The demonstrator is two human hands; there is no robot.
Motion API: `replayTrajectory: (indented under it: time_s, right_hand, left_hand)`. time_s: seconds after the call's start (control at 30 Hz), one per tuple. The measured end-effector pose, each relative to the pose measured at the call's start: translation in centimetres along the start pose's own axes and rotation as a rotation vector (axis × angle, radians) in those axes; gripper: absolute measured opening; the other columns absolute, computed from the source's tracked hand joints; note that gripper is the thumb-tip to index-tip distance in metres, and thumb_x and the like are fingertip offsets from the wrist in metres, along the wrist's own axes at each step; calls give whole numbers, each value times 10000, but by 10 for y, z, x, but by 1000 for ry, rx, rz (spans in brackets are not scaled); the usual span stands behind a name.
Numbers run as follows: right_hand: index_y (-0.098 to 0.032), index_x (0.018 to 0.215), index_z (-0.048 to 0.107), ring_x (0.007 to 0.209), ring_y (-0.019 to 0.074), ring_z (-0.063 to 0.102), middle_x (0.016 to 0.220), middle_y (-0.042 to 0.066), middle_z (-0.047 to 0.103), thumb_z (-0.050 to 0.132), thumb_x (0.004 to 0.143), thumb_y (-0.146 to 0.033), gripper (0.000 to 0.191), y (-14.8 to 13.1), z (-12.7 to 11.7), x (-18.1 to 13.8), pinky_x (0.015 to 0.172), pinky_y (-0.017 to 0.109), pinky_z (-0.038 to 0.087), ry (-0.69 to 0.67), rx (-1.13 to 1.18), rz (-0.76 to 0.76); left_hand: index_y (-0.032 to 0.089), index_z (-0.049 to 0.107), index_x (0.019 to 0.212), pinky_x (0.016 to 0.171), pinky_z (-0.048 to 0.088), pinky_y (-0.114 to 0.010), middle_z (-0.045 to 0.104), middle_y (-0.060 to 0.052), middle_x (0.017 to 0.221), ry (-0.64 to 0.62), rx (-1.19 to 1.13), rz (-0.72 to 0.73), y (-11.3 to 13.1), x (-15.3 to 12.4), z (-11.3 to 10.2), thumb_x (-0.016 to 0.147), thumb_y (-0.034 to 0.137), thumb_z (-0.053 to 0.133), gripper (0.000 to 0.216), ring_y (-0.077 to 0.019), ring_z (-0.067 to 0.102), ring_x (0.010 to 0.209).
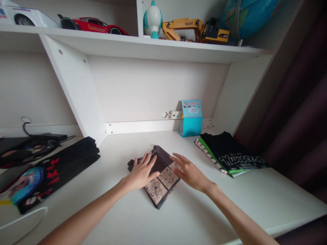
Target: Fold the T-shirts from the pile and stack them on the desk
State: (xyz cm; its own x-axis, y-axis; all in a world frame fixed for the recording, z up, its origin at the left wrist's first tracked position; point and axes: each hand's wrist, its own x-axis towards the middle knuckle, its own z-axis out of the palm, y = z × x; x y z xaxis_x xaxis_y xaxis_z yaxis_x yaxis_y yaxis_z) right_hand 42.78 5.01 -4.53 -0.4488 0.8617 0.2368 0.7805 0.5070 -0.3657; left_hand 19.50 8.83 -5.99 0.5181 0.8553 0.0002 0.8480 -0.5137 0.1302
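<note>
A dark T-shirt (163, 158) with beige comic-style print panels lies folded into a compact bundle on the white desk (114, 217). My left hand (142, 172) is spread over its left side, fingers apart, palm down. Over the right edge of the shirt is my right hand (187, 170), its fingers stretched out and slightly separated. Neither hand grips the cloth. Whether the right fingertips touch the fabric or hover just above it, I cannot tell. Parts of the shirt are hidden under both hands.
Folded shirts, a black one (227, 149) on top, are stacked at right. Black printed garments (66, 166) lie at left. A blue desk calendar (191, 119) stands by a power socket (176, 115). The shelf (158, 51) above holds a red toy car (94, 25) and toy excavator (199, 29).
</note>
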Motion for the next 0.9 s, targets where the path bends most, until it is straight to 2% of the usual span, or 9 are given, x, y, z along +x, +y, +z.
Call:
replayTrajectory:
  time_s: [0.07,0.1,0.2,0.3,0.37,0.43,0.6,0.77,0.9]
  right_hand:
    - [-170,1431,204,1369,278,101,1500,116,132,320,901,-486,628,11,14,17,1066,487,192,-117,-56,64]
    - [-174,1444,146,1375,286,30,1508,106,75,293,894,-530,672,13,22,23,1063,527,153,-198,-65,85]
    - [-183,1438,184,1372,294,63,1503,100,116,297,872,-577,699,12,38,32,1056,518,169,-318,-42,127]
    - [-142,1359,374,1298,283,308,1422,155,335,341,888,-486,584,11,34,34,1004,399,300,-227,-35,216]
    - [-109,1274,467,1163,274,472,1265,191,505,354,894,-388,486,14,27,35,924,360,363,-158,-55,307]
    - [-114,1166,551,1036,266,556,1110,177,599,426,857,-342,403,18,23,38,850,333,393,-119,-65,378]
    - [-144,976,628,887,232,611,955,123,660,573,738,-317,299,18,34,51,678,253,400,-96,-36,455]
    - [-167,816,629,742,176,614,802,67,674,549,728,-214,128,15,37,54,580,215,347,-55,-14,439]
    - [-198,935,604,729,160,604,769,34,669,530,759,-199,191,30,10,38,592,209,344,46,-25,421]
  left_hand:
    - [236,169,1433,1022,98,-626,84,-114,1502,-30,-37,-6,-6,-8,13,857,622,255,699,-319,50,1369]
    - [254,191,1427,1030,79,-617,95,-99,1503,-32,-45,-1,-11,-11,17,862,618,249,675,-312,55,1370]
    - [302,242,1408,1058,74,-571,135,-49,1502,-42,-70,68,-27,-17,14,893,550,269,572,-276,83,1373]
    - [310,312,1384,1074,173,-500,172,-30,1497,-68,-104,116,-40,-35,1,901,412,366,496,-264,121,1369]
    - [315,374,1354,1074,248,-420,225,-9,1486,-45,-110,131,-44,-52,-5,869,251,419,491,-237,203,1353]
    - [319,431,1317,1056,309,-352,332,12,1444,7,-94,153,-47,-65,-6,819,117,420,537,-200,315,1309]
    - [244,585,1171,936,447,-327,609,-28,1187,203,35,203,-47,-64,6,817,39,381,457,-194,542,1085]
    - [213,610,1095,834,508,-278,639,-42,1128,298,80,219,-48,-46,12,783,-5,380,445,-169,641,913]
    - [215,579,1104,850,506,-253,614,-42,1173,399,-15,251,-31,-20,7,817,20,364,408,-153,631,973]
